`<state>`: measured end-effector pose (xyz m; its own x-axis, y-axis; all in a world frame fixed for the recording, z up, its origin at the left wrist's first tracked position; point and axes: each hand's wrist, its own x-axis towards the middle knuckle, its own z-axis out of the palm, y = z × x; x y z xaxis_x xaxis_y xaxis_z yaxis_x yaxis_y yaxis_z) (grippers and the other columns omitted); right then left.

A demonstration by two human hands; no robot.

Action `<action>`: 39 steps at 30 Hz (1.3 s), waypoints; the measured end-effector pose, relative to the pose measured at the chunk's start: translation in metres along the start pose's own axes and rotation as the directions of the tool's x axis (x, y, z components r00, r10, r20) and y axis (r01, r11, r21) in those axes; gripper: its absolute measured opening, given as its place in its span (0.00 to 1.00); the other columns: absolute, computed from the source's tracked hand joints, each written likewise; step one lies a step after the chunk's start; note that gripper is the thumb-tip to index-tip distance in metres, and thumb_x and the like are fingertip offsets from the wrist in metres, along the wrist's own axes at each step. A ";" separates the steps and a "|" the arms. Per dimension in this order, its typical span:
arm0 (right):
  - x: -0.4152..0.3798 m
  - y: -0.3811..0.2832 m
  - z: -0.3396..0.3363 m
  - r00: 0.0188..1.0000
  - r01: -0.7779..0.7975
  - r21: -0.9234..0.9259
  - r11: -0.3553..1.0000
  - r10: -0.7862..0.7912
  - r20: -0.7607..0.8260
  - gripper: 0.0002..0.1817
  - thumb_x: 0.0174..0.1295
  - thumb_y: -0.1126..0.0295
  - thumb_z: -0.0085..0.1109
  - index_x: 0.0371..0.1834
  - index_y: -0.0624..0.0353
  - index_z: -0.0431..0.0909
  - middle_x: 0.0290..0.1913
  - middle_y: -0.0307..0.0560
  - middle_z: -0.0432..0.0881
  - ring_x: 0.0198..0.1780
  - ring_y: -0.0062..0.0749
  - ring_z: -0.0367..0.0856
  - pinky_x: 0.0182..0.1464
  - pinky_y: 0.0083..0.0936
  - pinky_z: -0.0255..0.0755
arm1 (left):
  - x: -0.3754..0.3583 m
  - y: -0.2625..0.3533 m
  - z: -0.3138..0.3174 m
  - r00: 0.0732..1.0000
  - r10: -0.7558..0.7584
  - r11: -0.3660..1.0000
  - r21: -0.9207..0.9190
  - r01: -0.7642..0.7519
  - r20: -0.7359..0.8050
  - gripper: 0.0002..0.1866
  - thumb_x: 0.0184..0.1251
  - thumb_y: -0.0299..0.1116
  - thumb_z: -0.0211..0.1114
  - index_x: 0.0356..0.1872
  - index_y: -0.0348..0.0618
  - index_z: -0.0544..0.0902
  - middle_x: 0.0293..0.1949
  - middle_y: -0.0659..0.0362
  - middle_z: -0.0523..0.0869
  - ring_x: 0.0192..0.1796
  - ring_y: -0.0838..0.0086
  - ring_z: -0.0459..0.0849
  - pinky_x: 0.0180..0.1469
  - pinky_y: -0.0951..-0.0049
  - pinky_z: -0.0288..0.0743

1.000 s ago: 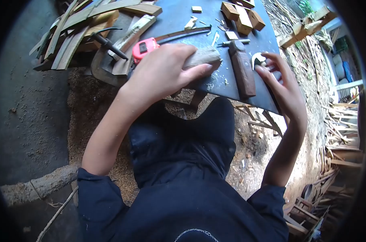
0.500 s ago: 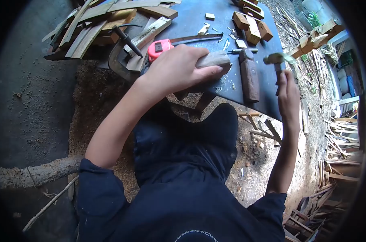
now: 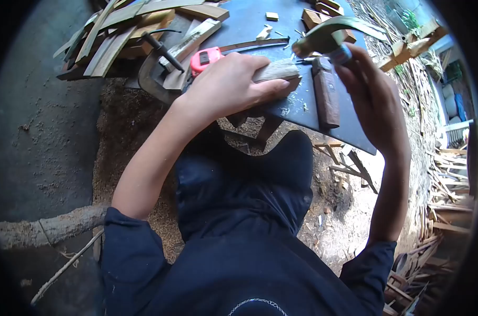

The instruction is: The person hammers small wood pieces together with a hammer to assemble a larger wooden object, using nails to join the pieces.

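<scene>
My left hand [image 3: 233, 81] is closed over a weathered block of wood [image 3: 277, 72] at the near edge of the dark table [image 3: 349, 116]. Its thumb runs along the near side of the block. In my right hand [image 3: 378, 100] is a claw hammer [image 3: 328, 39], raised above the table with its head pointing left, towards the block but apart from it. Between the two hands lies a dark wooden mallet-like piece [image 3: 325, 95]. A pink tape measure [image 3: 205, 59] sits just beyond my left wrist.
A C-clamp [image 3: 162, 55] grips the table edge at the left, beside a heap of wood strips [image 3: 123, 37]. A handsaw-like dark blade [image 3: 254, 45], small offcuts [image 3: 272, 16] and shavings lie further back. Wooden blocks [image 3: 312, 18] stand at the far right.
My right hand has lifted the hammer up nearer the camera, and its head has swung left over the table. My left hand stays on the wood block.
</scene>
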<state>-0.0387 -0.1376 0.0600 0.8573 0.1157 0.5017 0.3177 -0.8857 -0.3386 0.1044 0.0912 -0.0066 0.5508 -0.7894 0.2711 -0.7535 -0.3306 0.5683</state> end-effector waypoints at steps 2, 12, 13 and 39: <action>0.007 -0.007 -0.004 0.998 -0.066 -0.009 0.998 0.066 0.010 0.11 0.79 0.69 0.61 0.60 0.57 0.78 0.37 0.54 0.86 0.36 0.53 0.87 0.40 0.41 0.76 | -0.001 -0.002 0.000 1.000 -0.022 1.000 0.006 0.022 0.006 0.26 0.75 0.54 0.71 0.41 0.34 0.86 0.26 0.47 0.83 0.30 0.60 0.82 0.37 0.61 0.76; 0.018 0.001 -0.006 0.999 -0.031 -0.033 0.999 0.031 -0.016 0.11 0.81 0.67 0.59 0.60 0.58 0.77 0.37 0.56 0.86 0.35 0.49 0.87 0.38 0.42 0.76 | -0.001 -0.003 0.001 0.999 -0.033 0.999 0.012 0.033 0.023 0.27 0.77 0.55 0.69 0.42 0.34 0.86 0.28 0.46 0.84 0.32 0.55 0.83 0.39 0.59 0.76; 0.017 0.003 -0.005 1.000 -0.023 -0.033 0.999 0.022 -0.016 0.11 0.81 0.67 0.59 0.59 0.58 0.77 0.37 0.57 0.86 0.36 0.51 0.87 0.38 0.43 0.76 | 0.000 -0.002 0.000 0.999 -0.032 0.999 0.025 0.031 0.022 0.27 0.77 0.55 0.69 0.40 0.33 0.85 0.28 0.45 0.84 0.32 0.55 0.83 0.39 0.58 0.76; 0.015 0.011 -0.013 0.994 -0.110 -0.075 0.991 0.110 -0.006 0.23 0.83 0.58 0.59 0.77 0.47 0.77 0.38 0.44 0.87 0.32 0.25 0.81 0.33 0.28 0.70 | 0.004 -0.002 0.003 1.000 -0.008 0.996 0.084 0.008 -0.005 0.32 0.73 0.61 0.71 0.46 0.33 0.89 0.32 0.45 0.87 0.33 0.58 0.85 0.41 0.61 0.77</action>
<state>-0.0275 -0.1513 0.0744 0.8845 0.0152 0.4662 0.1905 -0.9241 -0.3314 0.1076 0.0869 -0.0088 0.5582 -0.7845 0.2702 -0.7764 -0.3791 0.5034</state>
